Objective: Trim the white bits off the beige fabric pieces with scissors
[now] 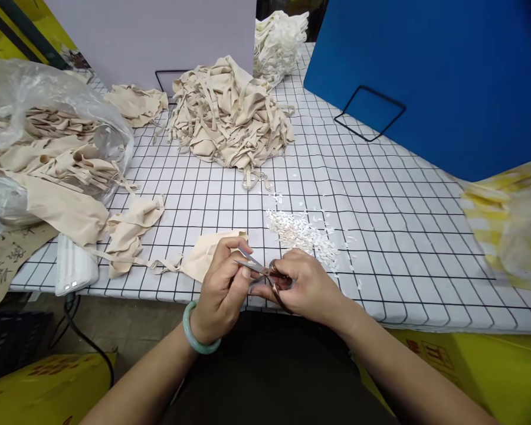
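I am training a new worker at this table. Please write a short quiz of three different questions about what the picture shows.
1. True or false: the right hand holds the small scissors.
2. Multiple choice: where do the small white clippings lie? A) inside the plastic bag B) on the checked table just beyond the hands C) on the blue board
3. Fill in: the left hand pinches a beige ___ piece, and its wrist wears a green ___.

Key
1. True.
2. B; the plastic bag at far left holds beige pieces, and the blue board stands at the back right.
3. Fabric; bangle.
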A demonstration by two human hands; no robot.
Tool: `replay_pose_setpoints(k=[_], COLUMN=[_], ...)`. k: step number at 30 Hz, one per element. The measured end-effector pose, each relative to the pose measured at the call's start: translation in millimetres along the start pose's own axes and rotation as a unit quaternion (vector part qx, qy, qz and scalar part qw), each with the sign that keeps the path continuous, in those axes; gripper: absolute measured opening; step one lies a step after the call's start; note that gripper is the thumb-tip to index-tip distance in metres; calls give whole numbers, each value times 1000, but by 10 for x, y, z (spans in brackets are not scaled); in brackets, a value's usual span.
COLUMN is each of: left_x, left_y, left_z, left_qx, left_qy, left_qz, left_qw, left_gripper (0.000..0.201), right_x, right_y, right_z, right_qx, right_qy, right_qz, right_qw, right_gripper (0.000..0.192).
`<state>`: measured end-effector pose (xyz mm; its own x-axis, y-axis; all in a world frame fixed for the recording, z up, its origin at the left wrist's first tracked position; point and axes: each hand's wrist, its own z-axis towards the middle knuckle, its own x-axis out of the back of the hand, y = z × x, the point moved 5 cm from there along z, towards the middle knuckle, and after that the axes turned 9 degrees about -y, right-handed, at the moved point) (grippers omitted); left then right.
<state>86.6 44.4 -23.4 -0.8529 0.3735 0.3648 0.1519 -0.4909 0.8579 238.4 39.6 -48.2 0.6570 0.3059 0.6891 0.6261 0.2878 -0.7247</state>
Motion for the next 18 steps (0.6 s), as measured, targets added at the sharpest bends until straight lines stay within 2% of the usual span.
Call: replay_pose_setpoints(k=[8,11,14,16,18], left_x=[-278,-380,-432,-437,-387], left_y=[-90,-173,-227,-213,-173], left_z=[217,285,323,305,233], left_qx=[3,8,31,38,29], left_qy=[-71,-93,-93,-112,-156], left_qz=[-13,-15,-7,1,14], left_qw=[997,996,995,993,987], left_gripper=[27,27,28,27,21], right_x=[121,131,199,319,465], right_y=[266,406,586,698,790], right_z=[-238,-301,-342,-371,-395], right_qx=[-57,-102,-174,-222,-256], right_qy=[57,60,62,73,78], right_qz=[-9,8,30,-8,-78], right_qw=[997,993,982,972,960], right_gripper=[66,67,66,60,55])
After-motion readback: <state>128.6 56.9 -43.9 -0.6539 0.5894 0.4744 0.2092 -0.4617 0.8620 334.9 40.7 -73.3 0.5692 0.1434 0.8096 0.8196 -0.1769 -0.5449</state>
